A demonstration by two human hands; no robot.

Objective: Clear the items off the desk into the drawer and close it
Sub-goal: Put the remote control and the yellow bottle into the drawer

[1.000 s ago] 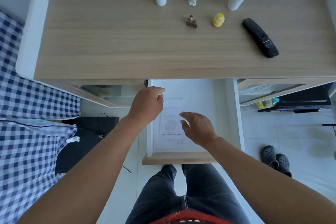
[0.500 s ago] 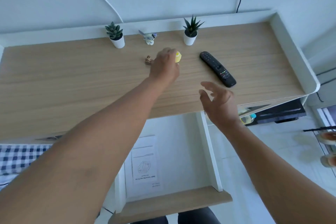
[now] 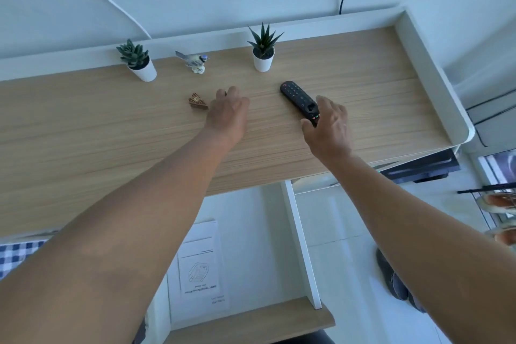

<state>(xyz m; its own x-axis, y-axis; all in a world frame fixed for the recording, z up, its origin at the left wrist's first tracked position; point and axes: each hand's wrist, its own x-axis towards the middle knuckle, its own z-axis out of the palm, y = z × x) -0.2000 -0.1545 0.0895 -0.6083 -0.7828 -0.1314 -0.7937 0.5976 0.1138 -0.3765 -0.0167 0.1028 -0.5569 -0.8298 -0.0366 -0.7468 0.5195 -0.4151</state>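
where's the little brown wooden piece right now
On the desk, left of centre in the head view, just left of the left hand and in front of the bird figurine.

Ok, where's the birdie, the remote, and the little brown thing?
Bird figurine [image 3: 195,60], head view, on its body.
Remote [image 3: 296,96], head view, on its button face.
Small brown object [image 3: 197,101], head view, on its top.

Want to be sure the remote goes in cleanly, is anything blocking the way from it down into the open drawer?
Nothing visible does. The remote lies on the desk under the right hand; bare wood runs to the front edge, and the drawer below stands open, holding only a paper sheet.
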